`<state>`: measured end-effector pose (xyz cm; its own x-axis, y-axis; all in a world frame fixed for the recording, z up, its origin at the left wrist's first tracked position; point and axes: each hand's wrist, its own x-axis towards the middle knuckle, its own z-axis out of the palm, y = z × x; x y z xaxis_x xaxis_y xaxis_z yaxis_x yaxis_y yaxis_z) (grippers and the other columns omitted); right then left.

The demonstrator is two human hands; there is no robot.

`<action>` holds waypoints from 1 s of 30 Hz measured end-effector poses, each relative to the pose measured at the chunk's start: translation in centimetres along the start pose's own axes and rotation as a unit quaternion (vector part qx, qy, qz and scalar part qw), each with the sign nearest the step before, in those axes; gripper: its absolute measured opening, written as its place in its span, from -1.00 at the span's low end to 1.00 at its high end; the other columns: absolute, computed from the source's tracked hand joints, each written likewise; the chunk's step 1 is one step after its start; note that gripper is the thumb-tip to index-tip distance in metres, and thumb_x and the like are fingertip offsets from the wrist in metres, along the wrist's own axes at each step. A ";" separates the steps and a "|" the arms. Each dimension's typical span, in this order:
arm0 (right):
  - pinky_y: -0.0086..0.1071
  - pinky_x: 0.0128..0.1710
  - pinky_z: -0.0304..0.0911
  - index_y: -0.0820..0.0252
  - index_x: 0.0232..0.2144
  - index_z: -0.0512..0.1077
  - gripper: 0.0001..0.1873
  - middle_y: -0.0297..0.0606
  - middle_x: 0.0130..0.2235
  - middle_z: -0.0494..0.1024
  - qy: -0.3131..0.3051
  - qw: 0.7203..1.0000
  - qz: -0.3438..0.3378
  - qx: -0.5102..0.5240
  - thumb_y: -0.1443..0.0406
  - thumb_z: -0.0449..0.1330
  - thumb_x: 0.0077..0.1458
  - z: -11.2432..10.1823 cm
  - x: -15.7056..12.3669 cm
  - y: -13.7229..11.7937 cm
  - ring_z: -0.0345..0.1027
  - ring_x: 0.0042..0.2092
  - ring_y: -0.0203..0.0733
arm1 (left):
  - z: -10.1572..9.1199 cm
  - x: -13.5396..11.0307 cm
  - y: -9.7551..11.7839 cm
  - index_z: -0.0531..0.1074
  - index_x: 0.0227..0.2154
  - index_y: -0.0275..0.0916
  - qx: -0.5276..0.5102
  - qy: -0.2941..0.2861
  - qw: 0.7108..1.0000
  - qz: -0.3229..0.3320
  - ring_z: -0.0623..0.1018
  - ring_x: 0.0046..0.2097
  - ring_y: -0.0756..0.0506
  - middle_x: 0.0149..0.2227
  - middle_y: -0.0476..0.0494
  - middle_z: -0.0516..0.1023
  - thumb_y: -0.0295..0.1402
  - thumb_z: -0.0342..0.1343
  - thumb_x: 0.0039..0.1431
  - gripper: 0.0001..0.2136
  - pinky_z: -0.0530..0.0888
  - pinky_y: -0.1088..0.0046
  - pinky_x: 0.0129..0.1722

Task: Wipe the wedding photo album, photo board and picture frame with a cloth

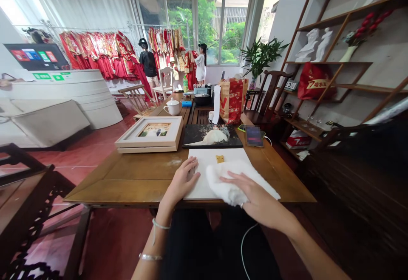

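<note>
A white flat panel lies on the wooden table near its front edge. Across its left edge rests my left hand, fingers stretched out and the thumb on the panel, holding nothing. My right hand has hold of a bunched white cloth and presses it onto the panel's right half; part of the fingers sinks into the folds. Just beyond the cloth sits a small yellow piece, too small to name. Behind the panel lies a dark photo print showing a white gown.
Stacked picture frames lie to the left on the table. A phone, a red paper bag, a lidded cup and a black pot stand farther back. Two people are by the clothes racks.
</note>
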<state>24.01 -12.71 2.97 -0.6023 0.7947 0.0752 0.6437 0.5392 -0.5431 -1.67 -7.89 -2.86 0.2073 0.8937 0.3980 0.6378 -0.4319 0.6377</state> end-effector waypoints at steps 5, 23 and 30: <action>-0.07 0.28 -0.27 0.29 0.18 0.20 -0.25 -0.16 0.23 0.22 0.047 0.995 0.062 -0.059 0.50 -0.06 -0.16 -0.2 3.8 3.8 -0.12 0.30 -0.11 | -0.1 -0.1 -0.1 0.44 -0.07 -0.29 0.007 -0.006 1.000 -0.001 0.37 0.17 -0.21 0.13 -0.31 0.38 -0.33 0.04 0.15 -0.70 0.29 0.14 0.17; -0.05 0.29 -0.40 0.11 0.18 0.20 -0.14 -0.44 0.27 0.13 -0.073 0.991 -0.033 -0.107 0.49 -0.05 -0.28 1.1 1.3 -2.3 -0.27 0.33 -0.13 | 0.0 -0.3 -0.3 0.44 -0.05 -0.26 -0.011 0.003 1.000 -0.006 0.38 0.16 -0.19 0.10 -0.26 0.41 -0.35 0.04 0.15 -0.69 0.30 0.16 0.16; -0.19 0.22 -0.09 0.26 0.15 0.26 -0.28 -0.15 0.18 0.30 0.000 0.992 0.057 -0.117 0.47 -0.04 -0.16 -0.8 3.6 -0.4 0.03 0.24 -0.07 | -0.1 -0.3 -0.4 0.43 -0.04 -0.28 -0.014 -0.005 1.000 -0.014 0.37 0.16 -0.21 0.11 -0.29 0.40 -0.33 0.05 0.15 -0.68 0.29 0.15 0.17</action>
<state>21.97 -9.83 4.13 -0.5200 0.8538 0.0244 0.7991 0.4964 -0.3392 -2.01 -7.98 -3.15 0.1968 0.9062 0.3742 0.6218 -0.4105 0.6670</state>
